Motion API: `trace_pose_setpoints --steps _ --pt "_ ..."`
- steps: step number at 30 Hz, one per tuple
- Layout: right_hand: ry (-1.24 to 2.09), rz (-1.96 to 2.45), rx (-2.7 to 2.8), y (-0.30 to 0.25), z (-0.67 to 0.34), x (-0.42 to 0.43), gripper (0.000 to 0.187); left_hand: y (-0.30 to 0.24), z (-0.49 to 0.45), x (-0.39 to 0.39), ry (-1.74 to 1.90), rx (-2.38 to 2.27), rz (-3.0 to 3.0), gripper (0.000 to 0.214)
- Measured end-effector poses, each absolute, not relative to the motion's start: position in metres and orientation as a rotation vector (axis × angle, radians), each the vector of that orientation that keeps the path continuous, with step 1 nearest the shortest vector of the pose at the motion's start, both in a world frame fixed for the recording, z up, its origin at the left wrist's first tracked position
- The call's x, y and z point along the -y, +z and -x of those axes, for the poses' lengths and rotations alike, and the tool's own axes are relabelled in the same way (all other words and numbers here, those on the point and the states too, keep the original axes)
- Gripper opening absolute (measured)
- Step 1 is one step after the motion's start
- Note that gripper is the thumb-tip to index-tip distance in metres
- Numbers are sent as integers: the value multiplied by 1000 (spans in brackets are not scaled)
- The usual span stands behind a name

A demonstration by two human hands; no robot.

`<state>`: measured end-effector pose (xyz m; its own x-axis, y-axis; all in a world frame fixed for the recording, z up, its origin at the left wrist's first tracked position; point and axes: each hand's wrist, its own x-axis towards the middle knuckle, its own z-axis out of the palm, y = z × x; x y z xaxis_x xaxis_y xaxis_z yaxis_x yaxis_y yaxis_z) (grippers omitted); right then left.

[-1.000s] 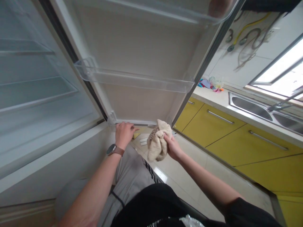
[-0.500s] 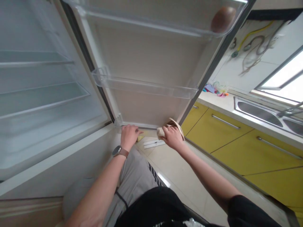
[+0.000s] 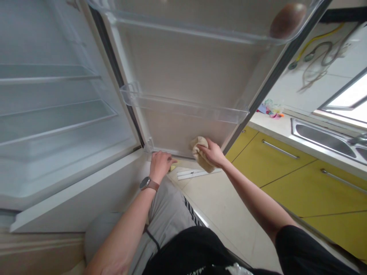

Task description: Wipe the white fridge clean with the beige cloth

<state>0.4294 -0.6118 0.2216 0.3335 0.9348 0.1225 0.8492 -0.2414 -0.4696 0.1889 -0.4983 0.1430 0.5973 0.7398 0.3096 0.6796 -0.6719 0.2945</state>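
Observation:
An open fridge door [image 3: 183,72] fills the upper middle, with a clear lower door shelf [image 3: 183,109] and a clear upper door shelf [image 3: 200,23]. My right hand [image 3: 213,152] is closed on a beige cloth [image 3: 199,151] and presses it against the door's inner panel near its bottom right corner. My left hand [image 3: 160,165], with a wristwatch [image 3: 147,183] on the wrist, grips the door's bottom edge, fingers curled over it. A brown round thing [image 3: 287,20] lies in the upper door shelf at its right end.
The fridge interior [image 3: 51,110] with glass shelves is on the left. Yellow cabinets [image 3: 301,168] with metal handles run along the right under a counter with a steel sink [image 3: 323,133]. Hoses hang on the wall [image 3: 318,57]. A white strip [image 3: 195,173] lies on the tiled floor.
My right hand moved the cloth from in front of me up onto the door's inner panel at the lower right. My left hand stayed on the door's bottom edge. The view shifted slightly.

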Motion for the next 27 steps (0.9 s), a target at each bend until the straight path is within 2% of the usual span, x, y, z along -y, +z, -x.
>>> trace_pose_setpoints --steps 4,9,16,23,27 --pt "113 2298 1749 215 -421 601 45 144 -190 499 636 -1190 -2675 35" --pt "507 2407 1931 207 -424 563 42 144 -190 499 643 -1186 -2681 35" --pt "603 1908 2063 192 -399 520 41 144 -188 499 603 -1207 -2713 32" --pt "1104 1806 2125 186 -422 519 32 141 -185 498 623 -1205 -2725 33" --pt "1048 1984 1950 191 -451 547 20 143 -184 500 626 -1190 -2723 35"
